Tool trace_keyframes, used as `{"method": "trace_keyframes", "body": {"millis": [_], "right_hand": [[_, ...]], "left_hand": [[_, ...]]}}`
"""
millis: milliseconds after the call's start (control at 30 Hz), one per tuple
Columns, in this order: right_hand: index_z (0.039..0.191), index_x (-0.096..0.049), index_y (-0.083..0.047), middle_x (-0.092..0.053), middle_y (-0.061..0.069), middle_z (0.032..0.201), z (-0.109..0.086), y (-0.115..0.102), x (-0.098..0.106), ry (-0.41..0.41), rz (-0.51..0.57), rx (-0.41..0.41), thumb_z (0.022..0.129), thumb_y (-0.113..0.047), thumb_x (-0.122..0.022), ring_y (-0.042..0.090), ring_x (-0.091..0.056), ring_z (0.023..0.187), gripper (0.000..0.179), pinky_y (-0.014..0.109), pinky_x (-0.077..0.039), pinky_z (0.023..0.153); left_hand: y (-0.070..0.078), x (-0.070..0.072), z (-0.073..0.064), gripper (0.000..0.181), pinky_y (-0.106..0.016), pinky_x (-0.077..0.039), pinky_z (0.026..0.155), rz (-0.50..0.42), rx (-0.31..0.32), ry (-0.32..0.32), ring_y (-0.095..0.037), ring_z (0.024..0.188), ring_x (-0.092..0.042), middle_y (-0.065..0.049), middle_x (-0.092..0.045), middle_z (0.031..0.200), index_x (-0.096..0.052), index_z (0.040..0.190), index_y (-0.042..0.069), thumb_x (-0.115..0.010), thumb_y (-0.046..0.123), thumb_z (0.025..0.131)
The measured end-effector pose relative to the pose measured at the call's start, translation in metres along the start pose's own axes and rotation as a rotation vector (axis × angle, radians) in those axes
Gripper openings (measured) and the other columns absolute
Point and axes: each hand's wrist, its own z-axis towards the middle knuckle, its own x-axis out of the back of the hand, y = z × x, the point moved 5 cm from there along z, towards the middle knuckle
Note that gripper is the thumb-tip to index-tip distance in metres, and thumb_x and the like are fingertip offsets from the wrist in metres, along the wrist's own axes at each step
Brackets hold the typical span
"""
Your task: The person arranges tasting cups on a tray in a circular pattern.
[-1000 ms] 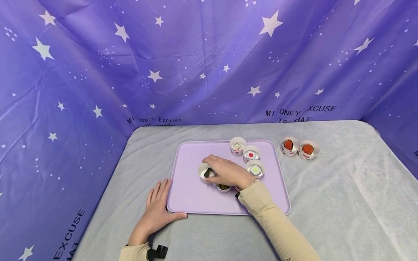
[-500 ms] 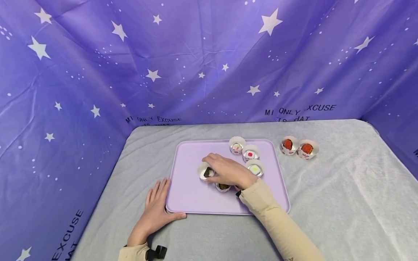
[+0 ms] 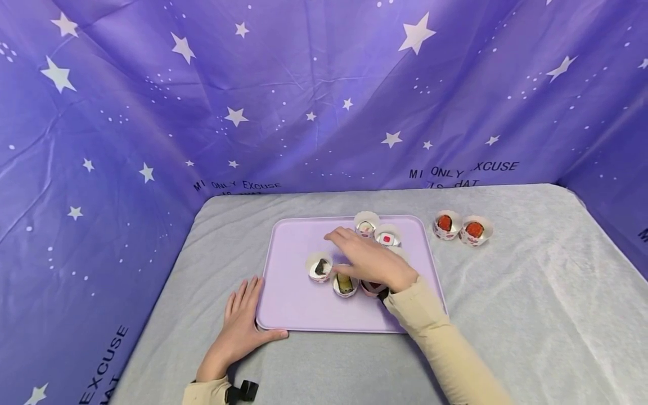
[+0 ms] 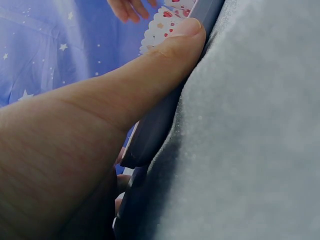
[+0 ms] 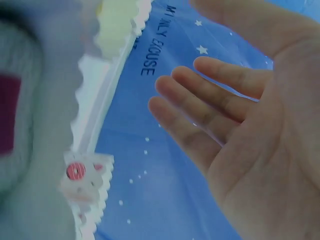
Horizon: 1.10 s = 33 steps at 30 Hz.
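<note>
My right hand [image 3: 374,261] hovers over the lilac tray [image 3: 293,306], its fingers apart and holding nothing; its palm and spread fingers also show in the right wrist view. Just left of its fingertips is a paper cup [image 3: 315,275] with a small seaweed-wrapped rice piece. Below the hand sits a sushi piece with a yellow-green top [image 3: 345,283] in another cup. A cup with a dark red piece [image 3: 372,287] is partly hidden under the wrist. My left hand [image 3: 240,326] rests at the tray's front left corner, fingers extended, thumb [image 4: 165,55] along the front edge.
Toward the tray's back right stand cups with a pale sushi roll [image 3: 365,227] and a red-centred roll [image 3: 387,239]; a third cup [image 3: 400,252] is mostly covered by the hand. Two cups with orange-red topped sushi [image 3: 474,230] stand right of the tray on the grey cloth [image 3: 531,298].
My right hand has let go of the cup with the seaweed-wrapped piece and moved up and to the right, uncovering the yellow-green topped sushi. The left hand stays at the tray corner.
</note>
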Motion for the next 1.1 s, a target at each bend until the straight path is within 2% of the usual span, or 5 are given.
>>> {"method": "trace_keyframes", "body": {"millis": [167,333,567,800,1100], "right_hand": [[0.141,-0.049,-0.004,-0.055,0.010,0.137,-0.009,0.007,0.009,0.030,-0.013,-0.009,0.089,-0.027,-0.075,0.026,-0.053,0.129,0.062,0.042,-0.044,0.110],[0.142,-0.048,-0.005,-0.053,0.010,0.139,-0.022,0.017,0.020,0.054,0.004,-0.041,0.091,-0.026,-0.074,0.026,-0.052,0.130,0.061,0.044,-0.047,0.105],[0.143,-0.046,-0.003,-0.052,0.013,0.143,-0.040,0.037,0.029,0.087,0.033,-0.069,0.091,-0.025,-0.073,0.030,-0.052,0.130,0.062,0.048,-0.042,0.110],[0.145,-0.044,-0.003,-0.050,0.017,0.145,-0.058,0.060,0.038,0.101,0.062,-0.151,0.093,-0.026,-0.071,0.036,-0.048,0.134,0.063,0.053,-0.039,0.111],[0.143,-0.046,-0.004,-0.051,0.015,0.142,-0.075,0.079,0.049,0.121,0.069,-0.168,0.093,-0.024,-0.070,0.035,-0.050,0.132,0.059,0.053,-0.041,0.109]], "left_hand": [[0.000,0.000,0.000,0.128,-0.062,-0.002,0.116,-0.003,0.002,0.001,-0.042,0.150,-0.010,-0.022,-0.022,0.162,-0.021,0.158,0.005,-0.083,0.065,0.064],[0.000,0.000,0.001,0.129,-0.062,-0.002,0.117,-0.002,0.006,-0.012,-0.042,0.151,-0.008,-0.022,-0.020,0.162,-0.019,0.158,0.004,-0.082,0.067,0.064],[0.000,0.001,-0.001,0.130,-0.062,-0.002,0.116,-0.002,0.001,0.004,-0.043,0.150,-0.009,-0.023,-0.021,0.162,-0.019,0.158,0.003,-0.083,0.065,0.063],[0.000,0.000,-0.001,0.130,-0.061,-0.002,0.117,-0.004,0.011,-0.003,-0.042,0.151,-0.009,-0.022,-0.020,0.163,-0.018,0.159,0.005,-0.082,0.067,0.063],[0.000,0.001,-0.001,0.130,-0.061,-0.002,0.117,0.003,0.010,-0.002,-0.042,0.151,-0.008,-0.022,-0.020,0.163,-0.018,0.158,0.005,-0.082,0.067,0.064]]}}
